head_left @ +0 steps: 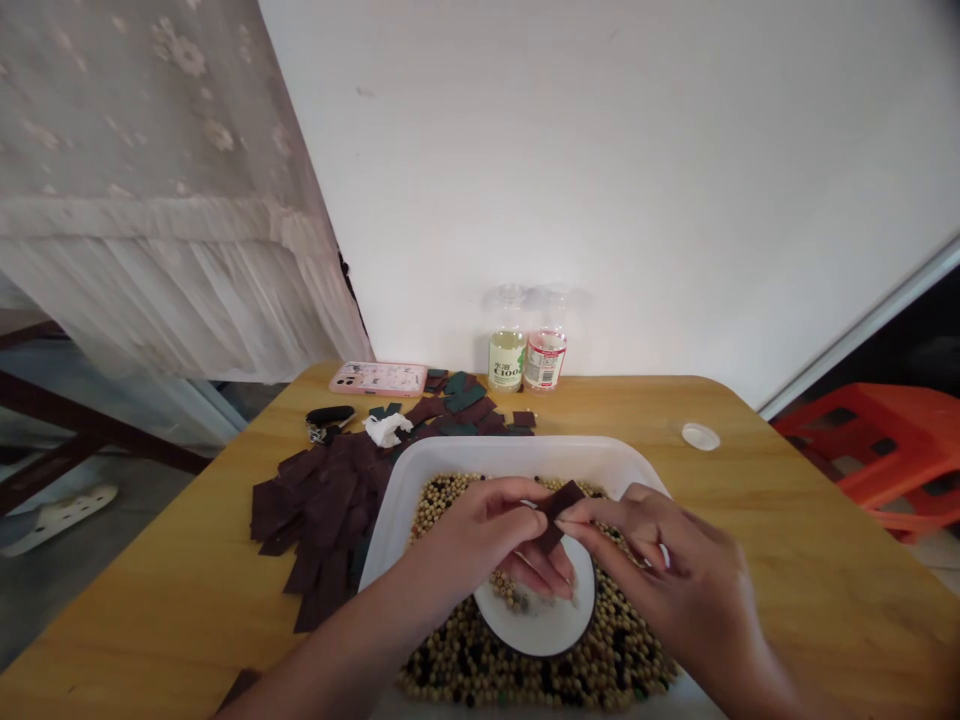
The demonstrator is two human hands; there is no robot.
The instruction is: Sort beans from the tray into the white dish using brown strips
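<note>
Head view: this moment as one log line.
left hand: holding brown piece | right hand: pinching its edge | below: white dish on beads in white tray | left of tray: pile of brown pieces

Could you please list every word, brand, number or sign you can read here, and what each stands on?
"C100", below characters apparently reading "水溶": left bottle.
Red-labelled bottle: print and barcode, too small and blurred to read.
Pink phone case: markings too small to tell if they are words.

This looks like a home: floral curtain (180,130), cream clog (64,520), orange stool (900,450).
</note>
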